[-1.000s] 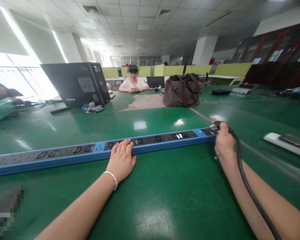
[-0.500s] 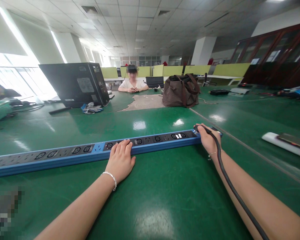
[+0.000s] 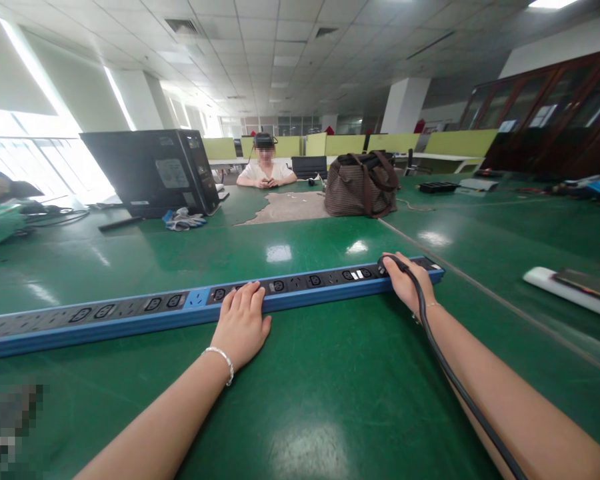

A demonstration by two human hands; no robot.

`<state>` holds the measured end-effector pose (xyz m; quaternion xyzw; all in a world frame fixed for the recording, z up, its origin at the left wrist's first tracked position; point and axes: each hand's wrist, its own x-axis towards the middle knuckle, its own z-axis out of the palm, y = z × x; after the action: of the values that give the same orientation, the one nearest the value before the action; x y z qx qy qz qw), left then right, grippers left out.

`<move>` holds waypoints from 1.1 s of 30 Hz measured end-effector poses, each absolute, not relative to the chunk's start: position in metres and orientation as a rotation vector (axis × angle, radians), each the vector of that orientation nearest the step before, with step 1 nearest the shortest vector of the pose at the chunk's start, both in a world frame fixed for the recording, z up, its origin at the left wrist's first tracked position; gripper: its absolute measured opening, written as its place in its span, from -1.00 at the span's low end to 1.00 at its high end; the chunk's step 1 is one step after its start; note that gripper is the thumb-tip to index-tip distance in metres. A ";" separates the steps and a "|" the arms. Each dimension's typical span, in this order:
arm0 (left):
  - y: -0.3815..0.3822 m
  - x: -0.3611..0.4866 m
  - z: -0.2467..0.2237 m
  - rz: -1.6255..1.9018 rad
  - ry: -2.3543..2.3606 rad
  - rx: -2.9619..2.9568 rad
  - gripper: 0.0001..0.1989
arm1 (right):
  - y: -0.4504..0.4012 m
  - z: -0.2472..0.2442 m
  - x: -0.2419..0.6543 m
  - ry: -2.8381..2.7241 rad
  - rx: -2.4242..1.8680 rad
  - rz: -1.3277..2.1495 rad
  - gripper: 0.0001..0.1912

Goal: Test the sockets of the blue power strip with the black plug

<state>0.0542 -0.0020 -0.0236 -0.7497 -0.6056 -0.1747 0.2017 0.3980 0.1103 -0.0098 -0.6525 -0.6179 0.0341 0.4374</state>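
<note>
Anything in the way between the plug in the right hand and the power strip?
Nothing visible. The right hand holds the plug right at the power strip, near its right end; contact can't be judged. The left hand rests on the strip farther left, clear of the plug.

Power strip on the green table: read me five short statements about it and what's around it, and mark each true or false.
1. The left grip rests on the power strip. True.
2. The right grip holds a glove. False: the right grip holds a black plug.
3. A dark cable trails from that plug. True.
4. The gloves lie on the strip. False: the gloves lie by the black computer case.
5. The brown bag stands beyond the strip. True.
</note>
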 end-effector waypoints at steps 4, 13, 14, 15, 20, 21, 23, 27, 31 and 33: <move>-0.002 0.055 -0.024 -0.493 -1.683 -2.080 -0.55 | 0.111 -0.010 0.397 -1.518 -1.643 0.076 -0.60; -0.002 0.054 -0.025 -0.510 -1.688 -2.091 -0.54 | 0.112 -0.011 0.400 -1.499 -1.620 0.113 -0.60; -0.002 0.054 -0.025 -0.513 -1.688 -2.092 -0.54 | 0.112 -0.011 0.401 -1.508 -1.610 0.109 -0.60; -0.002 0.054 -0.025 -0.519 -1.689 -2.093 -0.54 | 0.112 -0.011 0.401 -1.516 -1.600 0.103 -0.60; -0.001 0.054 -0.025 -0.528 -1.689 -2.098 -0.54 | 0.111 -0.010 0.400 -1.543 -1.584 0.065 -0.60; -0.001 0.054 -0.025 -0.523 -1.691 -2.096 -0.54 | 0.110 -0.009 0.399 -1.551 -1.591 0.057 -0.60; -0.002 0.054 -0.024 -0.511 -1.695 -2.094 -0.54 | 0.109 -0.008 0.397 -1.560 -1.617 0.035 -0.58; -0.002 0.054 -0.023 -0.514 -1.696 -2.100 -0.55 | 0.110 -0.009 0.396 -1.636 -1.671 -0.031 -0.55; -0.002 0.055 -0.023 -0.535 -1.685 -2.101 -0.55 | 0.110 -0.015 0.397 -1.715 -1.691 -0.138 -0.57; -0.002 0.055 -0.023 -0.536 -1.684 -2.096 -0.56 | 0.108 -0.018 0.397 -1.731 -1.684 -0.197 -0.58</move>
<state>0.0549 -0.0023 -0.0227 -0.7492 -0.6021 -0.1917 0.1987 0.3972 0.1079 -0.0184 -0.6508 -0.6687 -0.0761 0.3515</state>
